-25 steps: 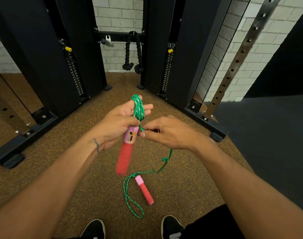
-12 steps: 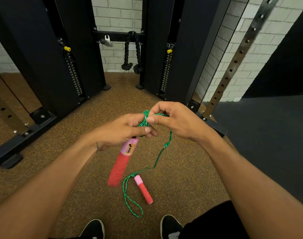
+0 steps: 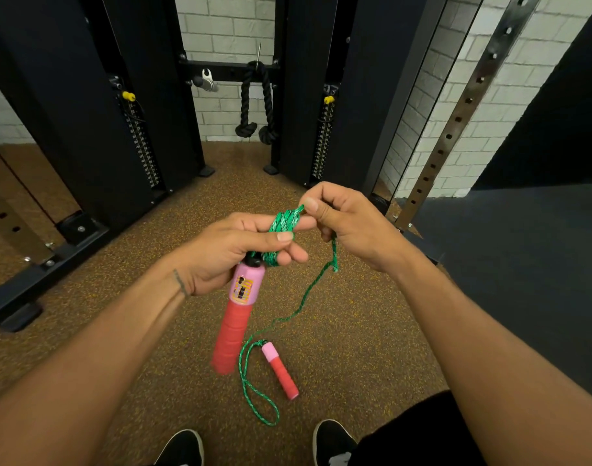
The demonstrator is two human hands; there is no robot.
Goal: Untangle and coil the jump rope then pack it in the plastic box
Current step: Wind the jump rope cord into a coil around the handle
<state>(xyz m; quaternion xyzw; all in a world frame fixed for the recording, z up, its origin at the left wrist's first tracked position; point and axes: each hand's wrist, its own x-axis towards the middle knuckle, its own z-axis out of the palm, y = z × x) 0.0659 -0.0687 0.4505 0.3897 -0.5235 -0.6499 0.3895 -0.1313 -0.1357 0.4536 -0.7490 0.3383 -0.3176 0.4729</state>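
My left hand (image 3: 230, 250) grips a bundle of green rope coils (image 3: 283, 227) wound around its fingers, and the jump rope's pink-and-red handle (image 3: 237, 317) hangs down from that hand. My right hand (image 3: 348, 227) pinches the green rope at the top of the coils. From the right hand the loose rope (image 3: 301, 302) drops to the floor, has a small knot below the hand, and loops beside the second pink-and-red handle (image 3: 281, 371) lying on the floor. No plastic box is in view.
Black cable-machine columns (image 3: 96, 105) with weight stacks stand ahead on both sides, their base bar (image 3: 52, 260) running across the brown speckled floor at left. A black triceps rope (image 3: 254, 102) hangs in the middle. A perforated steel upright (image 3: 456, 129) leans at right. My shoes (image 3: 183, 449) are at the bottom.
My right hand has carried the rope up from beside the handle to the top of the coils, adding a turn over my left hand's fingers. The hanging handle swung slightly.
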